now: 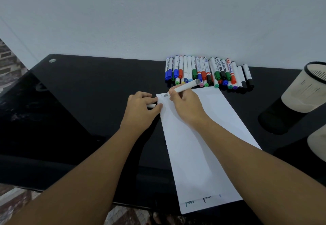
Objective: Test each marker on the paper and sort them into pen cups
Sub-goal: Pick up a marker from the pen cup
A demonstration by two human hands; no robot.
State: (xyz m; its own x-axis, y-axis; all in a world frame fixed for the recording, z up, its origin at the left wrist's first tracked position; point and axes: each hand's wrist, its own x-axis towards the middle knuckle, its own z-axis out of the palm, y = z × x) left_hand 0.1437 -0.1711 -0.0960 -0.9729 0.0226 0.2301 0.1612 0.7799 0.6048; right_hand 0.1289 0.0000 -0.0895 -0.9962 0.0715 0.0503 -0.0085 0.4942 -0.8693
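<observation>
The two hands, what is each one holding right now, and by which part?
The right hand grips a white marker low on its barrel, near the tip. The left hand holds its cap, mostly enclosed in curled fingers, one end showing.

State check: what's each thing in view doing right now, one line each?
Right hand: grips marker.
Marker: uncapped, tip at paper's far corner.
Left hand: holds cap, fingers on paper edge.
Paper: flat; marks near front edge.
Marker pile: capped, by wall.
Pen cups: upright; contents not visible.
</observation>
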